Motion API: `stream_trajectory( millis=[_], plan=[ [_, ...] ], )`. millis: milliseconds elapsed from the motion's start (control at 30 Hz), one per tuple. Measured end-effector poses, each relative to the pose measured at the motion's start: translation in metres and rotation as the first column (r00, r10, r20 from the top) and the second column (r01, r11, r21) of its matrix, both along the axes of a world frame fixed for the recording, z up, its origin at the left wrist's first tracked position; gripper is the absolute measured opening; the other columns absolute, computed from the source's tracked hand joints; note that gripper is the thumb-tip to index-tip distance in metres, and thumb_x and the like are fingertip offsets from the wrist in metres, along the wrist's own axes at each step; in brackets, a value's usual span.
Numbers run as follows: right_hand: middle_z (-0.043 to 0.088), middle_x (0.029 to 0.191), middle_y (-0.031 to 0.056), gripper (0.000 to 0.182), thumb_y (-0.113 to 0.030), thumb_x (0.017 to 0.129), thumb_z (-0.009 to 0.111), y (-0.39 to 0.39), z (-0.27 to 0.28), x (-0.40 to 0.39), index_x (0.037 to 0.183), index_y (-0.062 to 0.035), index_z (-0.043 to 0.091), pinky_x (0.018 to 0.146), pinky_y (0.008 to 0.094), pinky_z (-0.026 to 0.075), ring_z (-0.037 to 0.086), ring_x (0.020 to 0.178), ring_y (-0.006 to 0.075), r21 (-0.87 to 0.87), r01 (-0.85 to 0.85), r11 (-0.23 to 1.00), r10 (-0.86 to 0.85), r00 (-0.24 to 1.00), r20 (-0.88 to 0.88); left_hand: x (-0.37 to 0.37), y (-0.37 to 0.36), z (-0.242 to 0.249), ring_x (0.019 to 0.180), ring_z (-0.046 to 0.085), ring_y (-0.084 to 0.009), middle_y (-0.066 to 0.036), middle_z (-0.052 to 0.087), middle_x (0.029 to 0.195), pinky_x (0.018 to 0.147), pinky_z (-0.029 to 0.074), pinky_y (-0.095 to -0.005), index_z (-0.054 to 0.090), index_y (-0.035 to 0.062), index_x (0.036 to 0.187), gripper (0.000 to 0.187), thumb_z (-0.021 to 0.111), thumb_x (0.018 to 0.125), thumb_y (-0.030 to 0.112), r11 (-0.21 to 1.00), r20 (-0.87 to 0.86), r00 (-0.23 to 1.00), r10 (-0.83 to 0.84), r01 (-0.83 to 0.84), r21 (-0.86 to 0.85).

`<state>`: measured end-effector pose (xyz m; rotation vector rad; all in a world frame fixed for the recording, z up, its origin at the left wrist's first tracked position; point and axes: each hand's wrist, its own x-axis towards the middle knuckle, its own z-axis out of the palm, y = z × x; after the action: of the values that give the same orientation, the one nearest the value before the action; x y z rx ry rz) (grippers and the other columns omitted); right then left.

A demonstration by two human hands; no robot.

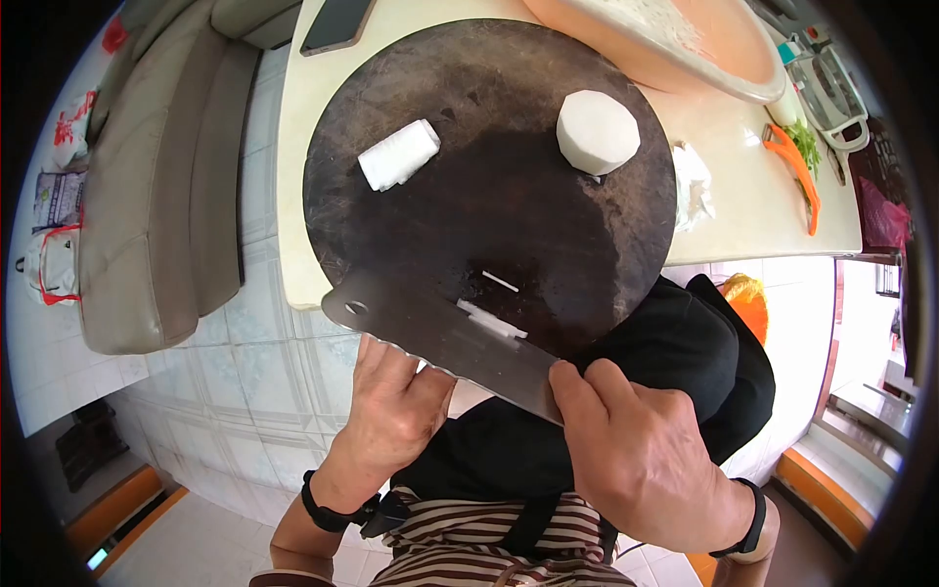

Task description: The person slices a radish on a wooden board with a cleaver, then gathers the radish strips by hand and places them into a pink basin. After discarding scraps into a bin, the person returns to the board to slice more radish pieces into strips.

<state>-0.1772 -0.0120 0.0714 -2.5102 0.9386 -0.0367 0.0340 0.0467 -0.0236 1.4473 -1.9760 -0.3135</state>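
A broad cleaver (pixel 460 342) is gripped by my right hand (pixel 641 455) and slants over the near edge of the round dark chopping board (pixel 469 78). Several thin white strips (pixel 492 321) lie against its blade, and one loose strip (pixel 501 282) rests on the board just beyond. My left hand (pixel 396 406) is at the blade's lower edge, fingers bent together, tips hidden by the metal; what they hold cannot be seen. At the board's upper left is a stack of white slices (pixel 399 155). A thick, peeled white chunk (pixel 597 134) stands at the upper right.
A phone (pixel 337 23) lies on the pale table (pixel 303 108) at the back left. Behind the board is a large peach basin (pixel 729 44). On the right are crumpled white tissue (pixel 692 186), an orange peeler (pixel 794 174) and green leaves (pixel 804 145). A grey sofa (pixel 161 205) stands left.
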Motion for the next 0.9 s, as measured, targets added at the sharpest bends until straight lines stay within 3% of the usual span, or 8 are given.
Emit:
stream_trajectory(
  millis=[167, 233, 367, 433, 633, 667, 733, 900],
  plan=[
    [0.051, 0.074, 0.0114, 0.025, -0.003, 0.070, 0.063, 0.000, -0.001, 0.005, 0.091, 0.0074, 0.055, 0.044, 0.0282, 0.046, 0.060, 0.055, 0.0175, -0.034, -0.007, 0.999, 0.005, 0.998, -0.063, 0.000, -0.002, 0.001, 0.096, 0.059, -0.0342, -0.016, 0.062, 0.104, 0.083, 0.047, -0.0464, 0.070, -0.0042, 0.089, 0.026, 0.073, 0.063, -0.008, 1.000, 0.007, 1.000, -0.006, 0.007, -0.013],
    [0.047, 0.074, 0.0119, 0.029, 0.003, 0.079, 0.062, 0.000, -0.003, 0.010, 0.107, 0.0083, 0.057, 0.049, 0.0341, 0.044, 0.057, 0.058, 0.0244, 0.035, 0.037, 0.999, -0.034, 0.995, -0.093, -0.003, -0.003, 0.002, 0.096, 0.059, -0.0343, -0.016, 0.062, 0.104, 0.083, 0.047, -0.0464, 0.070, -0.0042, 0.089, 0.025, 0.073, 0.064, -0.008, 1.000, 0.010, 1.000, -0.005, 0.006, -0.023],
    [0.048, 0.074, 0.0119, 0.028, 0.003, 0.079, 0.063, -0.002, -0.009, 0.009, 0.106, 0.0078, 0.057, 0.049, 0.0338, 0.044, 0.057, 0.057, 0.0248, 0.008, 0.100, 0.995, -0.100, 0.995, 0.005, -0.006, -0.003, 0.007, 0.096, 0.059, -0.0349, -0.016, 0.062, 0.104, 0.082, 0.047, -0.0461, 0.070, -0.0044, 0.090, 0.024, 0.073, 0.067, -0.009, 0.999, 0.000, 0.999, 0.038, -0.038, 0.023],
    [0.051, 0.075, 0.0115, 0.024, -0.003, 0.068, 0.063, -0.003, -0.007, 0.002, 0.089, 0.0064, 0.055, 0.046, 0.0268, 0.046, 0.058, 0.055, 0.0172, -0.046, 0.016, 0.999, -0.014, 0.999, 0.035, -0.005, -0.003, 0.006, 0.098, 0.059, -0.0358, -0.017, 0.062, 0.105, 0.083, 0.047, -0.0464, 0.069, -0.0047, 0.091, 0.024, 0.073, 0.068, -0.008, 0.999, -0.003, 0.999, 0.036, -0.036, 0.031],
    [0.052, 0.075, 0.0112, 0.030, -0.003, 0.069, 0.063, 0.004, -0.003, 0.001, 0.095, 0.0097, 0.057, 0.045, 0.0270, 0.046, 0.060, 0.058, 0.0172, -0.051, -0.009, 0.999, 0.005, 0.998, -0.064, 0.000, 0.002, 0.001, 0.105, 0.058, -0.0405, -0.019, 0.062, 0.108, 0.088, 0.047, -0.0492, 0.068, -0.0056, 0.090, 0.022, 0.073, 0.069, -0.008, 1.000, -0.018, 1.000, 0.005, -0.004, 0.023],
    [0.052, 0.075, 0.0112, 0.030, -0.003, 0.069, 0.063, 0.004, -0.003, 0.004, 0.095, 0.0097, 0.057, 0.045, 0.0270, 0.046, 0.060, 0.058, 0.0172, -0.051, -0.011, 0.999, 0.007, 0.998, -0.063, 0.000, 0.001, 0.002, 0.103, 0.058, -0.0395, -0.018, 0.062, 0.108, 0.086, 0.047, -0.0485, 0.068, -0.0055, 0.090, 0.022, 0.073, 0.068, -0.008, 1.000, -0.015, 1.000, 0.003, -0.003, 0.017],
    [0.048, 0.074, 0.0129, 0.023, 0.003, 0.081, 0.063, 0.006, -0.004, 0.010, 0.102, 0.0071, 0.057, 0.049, 0.0336, 0.045, 0.057, 0.056, 0.0252, 0.020, 0.080, 0.997, -0.078, 0.994, -0.072, -0.001, -0.001, 0.002, 0.101, 0.059, -0.0386, -0.018, 0.062, 0.108, 0.084, 0.047, -0.0478, 0.068, -0.0055, 0.090, 0.022, 0.073, 0.068, -0.008, 1.000, -0.011, 1.000, -0.001, 0.001, 0.010],
    [0.049, 0.074, 0.0131, 0.021, 0.003, 0.081, 0.062, 0.001, -0.007, 0.009, 0.101, 0.0066, 0.057, 0.049, 0.0344, 0.044, 0.057, 0.057, 0.0255, 0.031, 0.098, 0.995, -0.098, 0.995, 0.003, -0.005, -0.005, 0.003, 0.091, 0.057, -0.0341, -0.018, 0.061, 0.109, 0.076, 0.047, -0.0444, 0.069, -0.0060, 0.092, 0.026, 0.074, 0.067, -0.007, 0.999, 0.007, 1.000, 0.006, -0.006, -0.038]
  ],
)
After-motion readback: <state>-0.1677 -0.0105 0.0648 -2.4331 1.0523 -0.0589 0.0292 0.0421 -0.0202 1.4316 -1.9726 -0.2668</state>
